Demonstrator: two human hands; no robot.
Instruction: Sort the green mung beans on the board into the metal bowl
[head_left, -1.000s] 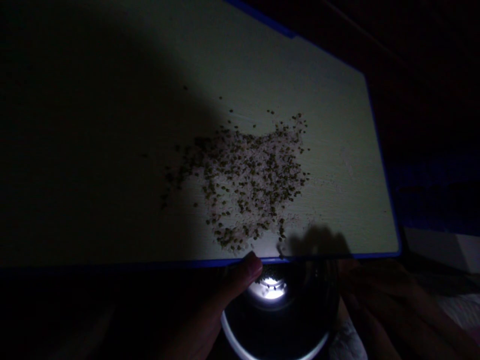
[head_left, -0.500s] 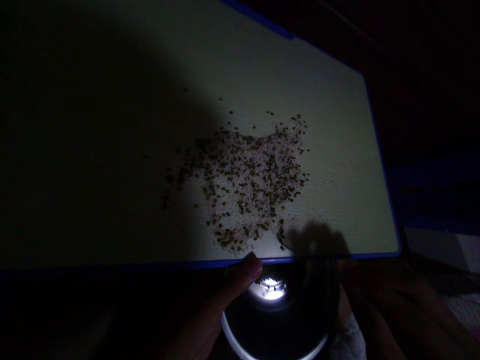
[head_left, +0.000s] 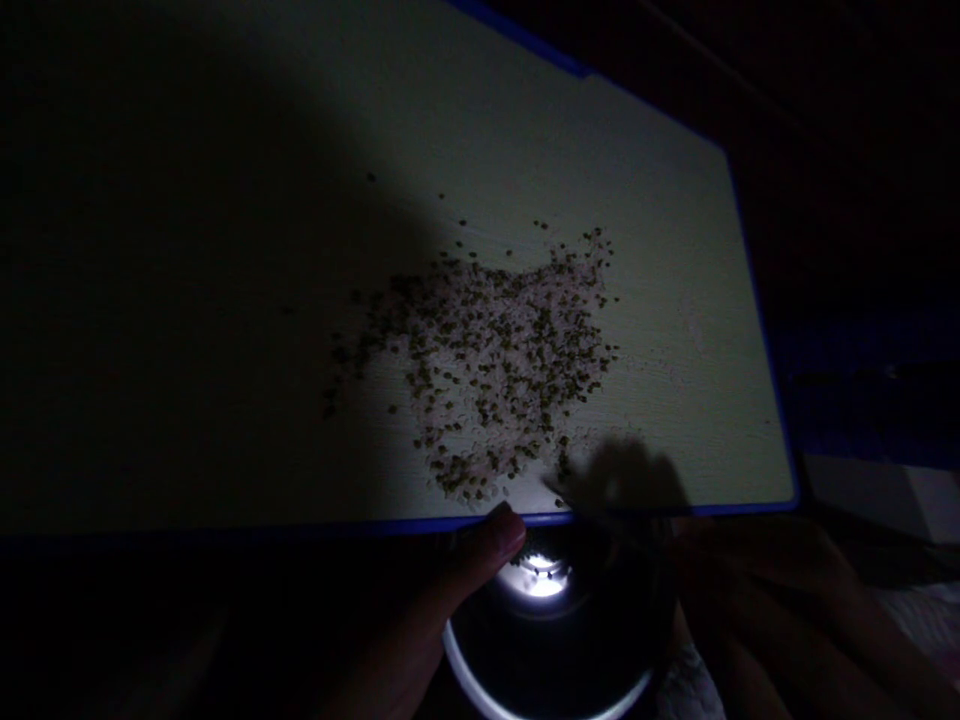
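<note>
Mixed green beans and white rice-like grains (head_left: 510, 340) lie spread over a pale tabletop (head_left: 675, 250) with a blue edge. My left hand (head_left: 450, 600) grips a round metal bowl (head_left: 476, 675), its thumb over the rim against the table's near edge; the other fingers are hidden. Bright light reflects off the bowl's bottom, where a few dark beans show. To the right of the bowl, in deep shade, is my right hand (head_left: 780, 590). Its fingertips are too dark to make out, and whether they hold anything cannot be seen.
A dark shadow covers the left half of the tabletop, and a smaller one falls near the front edge above the bowl. Stray beans lie around the pile. A pale block-like thing (head_left: 877, 490) and whitish cloth (head_left: 919, 610) are dimly visible at right.
My right hand and its shadow on the table have shifted slightly left and toward me. The left hand, bowl and pile look nearly the same.
</note>
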